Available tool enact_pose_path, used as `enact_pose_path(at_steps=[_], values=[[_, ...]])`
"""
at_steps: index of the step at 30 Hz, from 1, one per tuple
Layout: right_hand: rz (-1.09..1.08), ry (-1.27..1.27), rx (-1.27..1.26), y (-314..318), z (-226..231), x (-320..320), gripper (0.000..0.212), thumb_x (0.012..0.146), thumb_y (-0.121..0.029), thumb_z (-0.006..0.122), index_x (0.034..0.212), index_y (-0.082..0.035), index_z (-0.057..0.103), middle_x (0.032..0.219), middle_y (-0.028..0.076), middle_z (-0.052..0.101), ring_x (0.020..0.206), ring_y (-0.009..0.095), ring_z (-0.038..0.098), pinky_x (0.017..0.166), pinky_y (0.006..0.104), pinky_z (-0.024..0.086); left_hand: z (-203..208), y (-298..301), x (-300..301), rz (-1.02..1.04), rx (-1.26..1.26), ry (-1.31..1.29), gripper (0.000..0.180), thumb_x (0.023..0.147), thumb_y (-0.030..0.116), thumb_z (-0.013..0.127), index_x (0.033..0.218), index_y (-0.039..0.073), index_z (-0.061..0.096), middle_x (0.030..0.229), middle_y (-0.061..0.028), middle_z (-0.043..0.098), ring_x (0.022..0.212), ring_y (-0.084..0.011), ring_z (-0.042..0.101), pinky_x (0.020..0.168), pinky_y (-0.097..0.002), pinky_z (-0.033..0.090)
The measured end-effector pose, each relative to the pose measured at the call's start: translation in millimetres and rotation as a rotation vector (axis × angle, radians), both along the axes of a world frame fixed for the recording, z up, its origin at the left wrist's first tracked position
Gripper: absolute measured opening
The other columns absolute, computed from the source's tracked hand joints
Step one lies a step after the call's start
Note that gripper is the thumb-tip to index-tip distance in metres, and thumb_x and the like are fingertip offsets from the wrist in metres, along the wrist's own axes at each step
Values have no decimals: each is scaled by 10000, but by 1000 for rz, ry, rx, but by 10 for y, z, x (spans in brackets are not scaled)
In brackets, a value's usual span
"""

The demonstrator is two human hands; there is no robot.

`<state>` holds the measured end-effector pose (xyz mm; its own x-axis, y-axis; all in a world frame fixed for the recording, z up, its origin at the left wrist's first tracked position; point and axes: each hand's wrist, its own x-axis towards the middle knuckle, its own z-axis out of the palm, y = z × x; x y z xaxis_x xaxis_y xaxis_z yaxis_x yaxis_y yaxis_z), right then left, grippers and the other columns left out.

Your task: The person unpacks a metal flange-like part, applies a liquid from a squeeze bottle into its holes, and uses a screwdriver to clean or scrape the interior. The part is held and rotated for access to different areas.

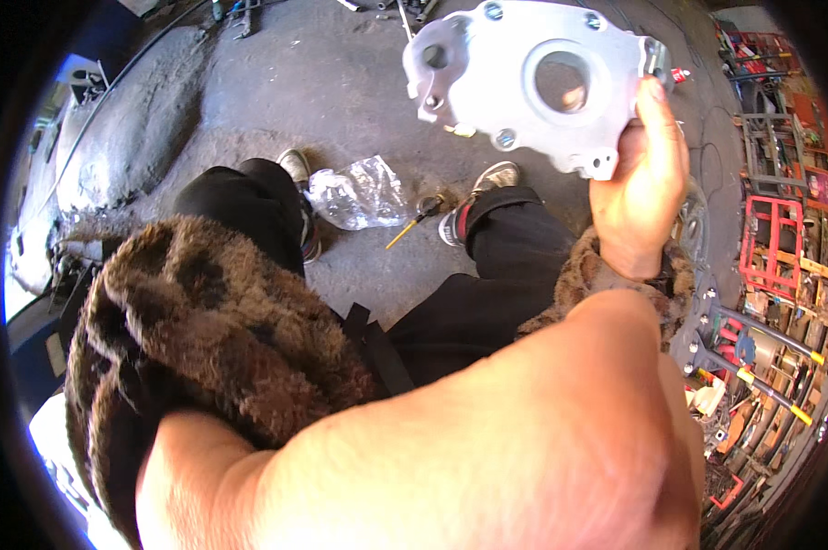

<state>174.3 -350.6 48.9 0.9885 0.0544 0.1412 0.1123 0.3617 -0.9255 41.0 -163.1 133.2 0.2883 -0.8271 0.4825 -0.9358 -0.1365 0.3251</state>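
Observation:
My right hand (641, 188), at the upper right, is closed on the edge of a flat silver metal housing (487, 87), with the thumb on its near face. The housing has a large round hole in its middle, a smaller hole at its left end and several bolts around its rim. It is held up above the floor. My left hand (496, 431) is very close across the lower middle, its back toward me. Its fingers are bent out of sight, so whether it holds anything does not show. A brown fuzzy sleeve (203, 312) covers that forearm.
Between my feet lie a crumpled clear plastic bag (364, 194) and a thin yellow-and-black tool (412, 227). A dark mound (139, 110) rises on the left. Along the right are a red metal frame (770, 243), long-handled tools with yellow ends (772, 394) and cluttered parts.

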Motion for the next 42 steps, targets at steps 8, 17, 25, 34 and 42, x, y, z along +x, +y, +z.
enact_pose_path(at_steps=[8,17,25,34,42], values=[[40,61,171,-87,-90,69,241,1016,-211,553,1050,-2,668,930,40,666,842,108,623,708,261,481,65,97,21,12,44,-16,195,854,108,665,1003,-8,713,1014,-148,713,874,-267,701,739,-374,579],[230,120,297,-71,-59,60,284,1044,-237,489,1165,-14,616,1100,97,673,999,178,642,877,337,508,110,83,-50,-22,43,-3,206,876,120,666,1025,-14,711,1004,-150,723,835,-265,713,702,-363,595],[173,213,350,-60,-56,56,282,1037,-255,500,1198,-60,624,1147,67,696,1020,193,668,872,346,502,89,123,-32,-18,65,-37,216,895,131,666,1045,-19,710,996,-153,732,800,-263,724,670,-354,609],[331,305,577,-58,-20,9,301,1063,-248,432,1203,-64,625,1120,58,695,945,186,616,764,359,452,-207,345,614,254,-91,431,229,917,143,666,1068,-24,708,986,-155,743,761,-262,736,633,-344,624],[293,256,463,27,-67,69,375,1076,-325,399,1340,-99,538,1281,66,625,1171,191,594,979,401,474,-459,172,798,807,-486,643,320,923,248,734,941,-54,628,720,-51,646,666,-69,572,590,-241,462]])
